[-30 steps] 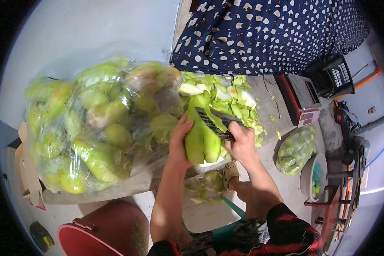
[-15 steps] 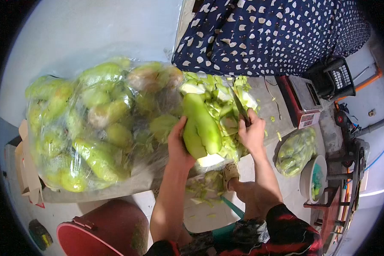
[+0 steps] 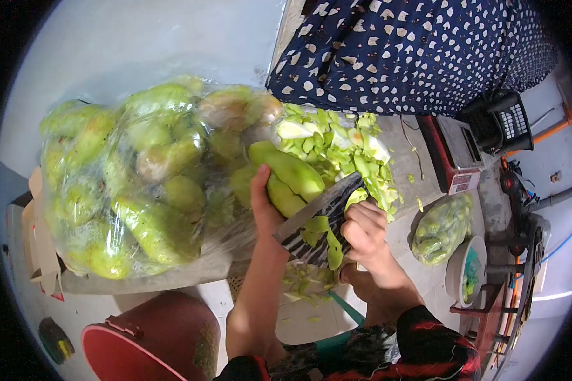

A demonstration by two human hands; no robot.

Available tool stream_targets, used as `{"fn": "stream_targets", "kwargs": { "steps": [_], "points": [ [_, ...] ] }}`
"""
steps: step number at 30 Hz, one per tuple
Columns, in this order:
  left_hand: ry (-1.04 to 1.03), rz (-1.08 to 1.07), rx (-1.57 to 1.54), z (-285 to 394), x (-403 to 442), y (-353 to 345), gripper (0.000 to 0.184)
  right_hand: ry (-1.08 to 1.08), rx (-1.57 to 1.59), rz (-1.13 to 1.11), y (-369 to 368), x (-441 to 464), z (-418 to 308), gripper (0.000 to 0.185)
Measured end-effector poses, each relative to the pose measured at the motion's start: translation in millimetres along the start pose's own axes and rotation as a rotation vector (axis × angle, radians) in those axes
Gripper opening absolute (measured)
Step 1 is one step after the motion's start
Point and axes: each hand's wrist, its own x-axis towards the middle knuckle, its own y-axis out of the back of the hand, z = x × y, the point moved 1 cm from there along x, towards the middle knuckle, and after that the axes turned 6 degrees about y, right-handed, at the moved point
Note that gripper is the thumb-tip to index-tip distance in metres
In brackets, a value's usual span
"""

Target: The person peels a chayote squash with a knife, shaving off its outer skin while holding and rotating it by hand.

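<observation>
My left hand (image 3: 264, 204) is wrapped round a large, furrowed green fruit (image 3: 289, 171) that looks like a green papaya, gripping it from the left and below. In my right hand (image 3: 365, 232) is a broad-bladed knife (image 3: 337, 198). Its blade slants across the lower end of the papaya, and strips of green peel (image 3: 332, 244) cling to its dark face. Whether the edge is cutting at this instant I cannot tell. Beyond the fruit lies a heap of pale green peelings and pieces (image 3: 362, 149) on the bench.
A clear plastic bag of large green fruits (image 3: 152, 184) covers the bench's left side. Dark patterned cloth (image 3: 400, 57) hangs behind. At right are a red scale (image 3: 451, 155), a black basket (image 3: 508, 120), another filled bag (image 3: 442, 228) and a basin (image 3: 454, 273). A red bucket (image 3: 152, 336) stands below.
The knife has come down from above the peelings to lie across the papaya's lower end, its broad face now showing. The papaya has tilted and shifted slightly left, and peel now hangs on the blade.
</observation>
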Motion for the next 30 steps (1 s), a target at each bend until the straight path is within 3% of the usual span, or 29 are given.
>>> {"fn": "stream_targets", "kwargs": {
  "steps": [12,15,20,25,30],
  "points": [
    [-0.107,0.043,0.036,-3,5,4,0.048,0.01,-0.076,0.017,-5,-2,-3,0.025],
    [-0.089,0.097,0.037,-2,1,2,0.046,-0.202,-0.021,0.062,-9,-6,11,0.025],
    [-0.076,0.061,0.032,0,7,14,0.044,-0.106,-0.004,-0.006,2,-1,1,0.027],
    [-0.036,0.112,0.036,1,3,10,0.047,-0.359,-0.011,-0.041,-1,-13,15,0.037],
    [-0.06,0.059,0.155,6,2,14,0.05,-0.309,0.083,-0.06,11,2,2,0.033]
  ]
}}
